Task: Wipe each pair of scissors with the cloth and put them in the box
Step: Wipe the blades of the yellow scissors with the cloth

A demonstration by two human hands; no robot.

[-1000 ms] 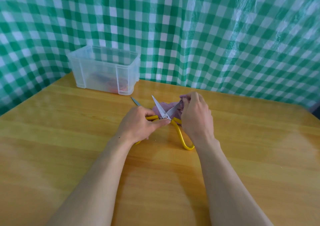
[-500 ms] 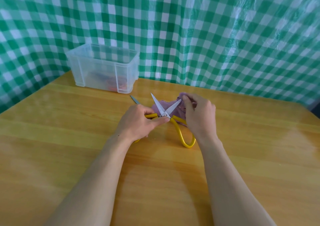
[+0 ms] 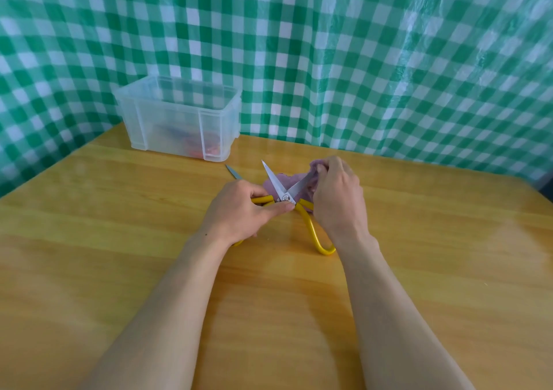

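Observation:
Yellow-handled scissors [image 3: 311, 231] lie with blades spread wide at the table's middle. My left hand [image 3: 239, 210] grips the left yellow handle, thumb pressed near the pivot. My right hand [image 3: 336, 198] pinches a crumpled purple cloth [image 3: 284, 180] around the tip of the right blade. The left blade points up and away, bare. A clear plastic box [image 3: 179, 120] stands at the back left, with red and dark items dimly visible inside.
A grey blade tip of another pair of scissors [image 3: 234, 172] pokes out behind my left hand, the remainder hidden. A green-and-white checked plastic sheet [image 3: 359, 60] hangs close behind the wooden table [image 3: 449, 270].
My right hand with the cloth has slid outward along the right blade toward its tip. The left hand and scissors stay roughly where they were.

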